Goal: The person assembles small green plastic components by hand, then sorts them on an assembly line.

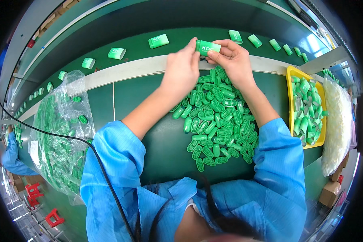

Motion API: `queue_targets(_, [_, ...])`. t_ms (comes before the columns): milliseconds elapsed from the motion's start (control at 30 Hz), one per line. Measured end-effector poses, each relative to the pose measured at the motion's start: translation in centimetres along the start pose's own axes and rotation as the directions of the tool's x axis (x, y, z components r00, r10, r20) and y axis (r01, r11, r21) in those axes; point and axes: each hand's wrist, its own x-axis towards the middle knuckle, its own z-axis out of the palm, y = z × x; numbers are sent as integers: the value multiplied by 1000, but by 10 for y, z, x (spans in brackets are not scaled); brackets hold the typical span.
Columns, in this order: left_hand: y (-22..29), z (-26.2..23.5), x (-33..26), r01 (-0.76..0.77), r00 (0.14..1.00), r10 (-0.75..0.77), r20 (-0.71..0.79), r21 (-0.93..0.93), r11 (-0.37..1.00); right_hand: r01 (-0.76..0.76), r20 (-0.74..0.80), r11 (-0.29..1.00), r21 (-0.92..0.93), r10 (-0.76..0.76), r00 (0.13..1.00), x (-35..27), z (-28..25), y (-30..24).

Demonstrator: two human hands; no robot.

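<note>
Above the white rail I hold one flattened green case (pixel 208 47) with white lettering between both hands. My right hand (pixel 234 64) pinches its right part between thumb and fingers. At the case's left end, the fingers of my left hand (pixel 181 66) close against it; that end is partly hidden and the hand is slightly blurred. Below my hands, a pile of oval green plastic caps (pixel 218 117) with hollow undersides lies spread on the dark green table (pixel 161 149).
Similar green cases (pixel 158 41) lie spaced along the green conveyor belt (pixel 137 42) beyond the rail. A clear bag (pixel 54 137) of green caps is at left, with a black cable (pixel 68 137) crossing over it. A yellow bin (pixel 290 97) of green sleeves and a whitish bag (pixel 335 125) stand right.
</note>
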Motion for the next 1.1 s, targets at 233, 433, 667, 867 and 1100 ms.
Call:
queue_targets(233, [11, 9, -8, -40, 997, 45, -69, 70, 997, 215, -129, 963, -163, -237, 963, -8, 20, -4])
queue_targets(433, [-45, -1, 48, 235, 972, -228, 58, -181, 955, 229, -6, 740, -632, -300, 954, 47, -9, 2])
queue_targets(667, [-72, -17, 48, -119, 979, 167, -117, 338, 933, 206, 138, 209, -956, -298, 945, 79, -58, 34])
queue_targets(867, [-8, -58, -2, 76, 907, -230, 352, 400, 913, 81, -100, 543, -836, -296, 950, 47, -56, 13])
queue_targets(1100, [-15, -28, 2, 168, 954, -163, 253, 3, 986, -154, 123, 988, 2, 153, 981, 13, -27, -7])
